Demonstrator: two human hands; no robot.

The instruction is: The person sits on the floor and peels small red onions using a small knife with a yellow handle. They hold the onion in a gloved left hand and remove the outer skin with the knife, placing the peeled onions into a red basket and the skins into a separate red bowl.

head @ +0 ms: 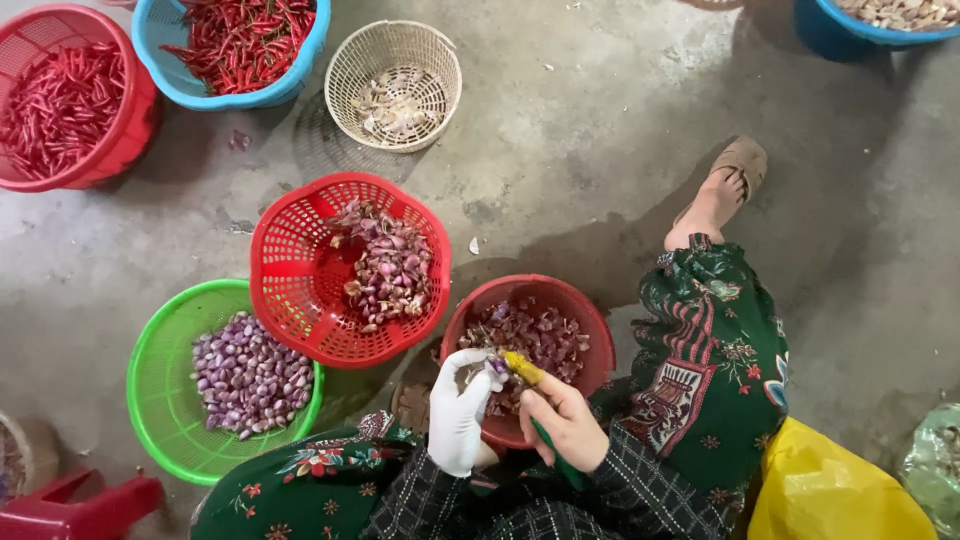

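My left hand (458, 410), in a white glove, pinches a small purple shallot (496, 367) over a red bowl (590, 320) of shallot skins. My right hand (566, 418), bare, grips a small knife with a yellow and green handle (523, 369), its tip against the shallot. A red basket (290, 270) of unpeeled shallots sits just ahead on the left. Beside it a green basket (160, 370) holds peeled purple shallots.
On the concrete floor at the far left stand a red basket (125, 130) and a blue basket (185, 90) of red chillies, with a cream basket (385, 45) of garlic beside them. A yellow bag (830, 490) lies at my right knee. My sandalled foot (730, 180) stretches out ahead.
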